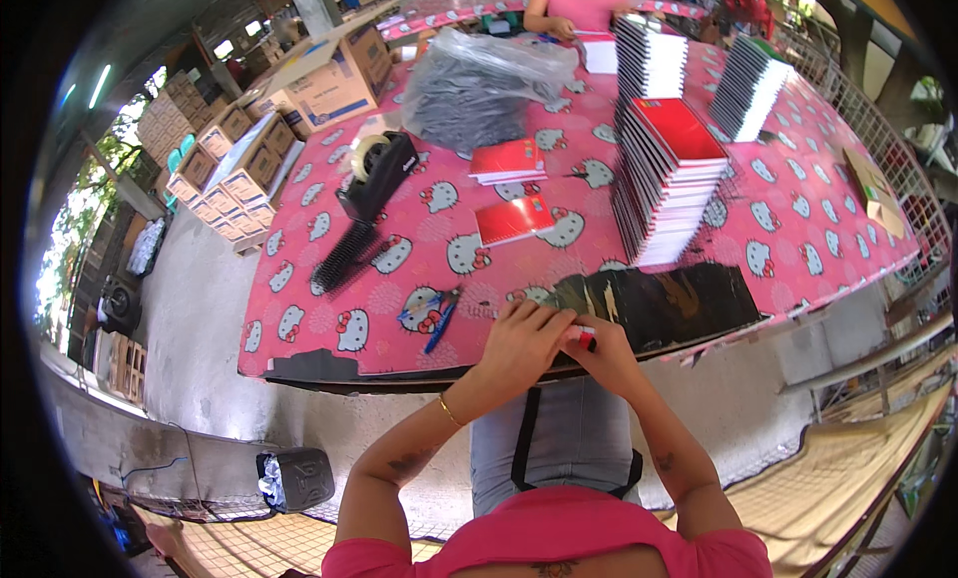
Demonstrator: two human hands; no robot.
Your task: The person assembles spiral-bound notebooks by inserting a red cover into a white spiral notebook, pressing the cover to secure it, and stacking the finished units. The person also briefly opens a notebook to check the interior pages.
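Note:
My left hand [527, 340] is at the table's front edge, fingers bent and pressed together; whatever they grip is hidden. Touching it on the right, my right hand [611, 363] is closed round a small red, white and black object [587, 336], too small to identify. A blue-handled cutting tool [423, 306] and a blue pen [439, 328] lie left of my hands. Beyond them sit a red notebook [514, 221] and a small pile of red notebooks [507, 163]. To the right rises a tall stack of spiral-bound red notebooks [667, 179].
Black binding coils [346, 257] lie near a tape dispenser [379, 174]. A plastic bag of black coils [469, 94] and more notebook stacks [750, 84] stand farther back. Across the table [299, 323], a person in pink [579, 7] handles white paper. Cartons [334, 79] stand left.

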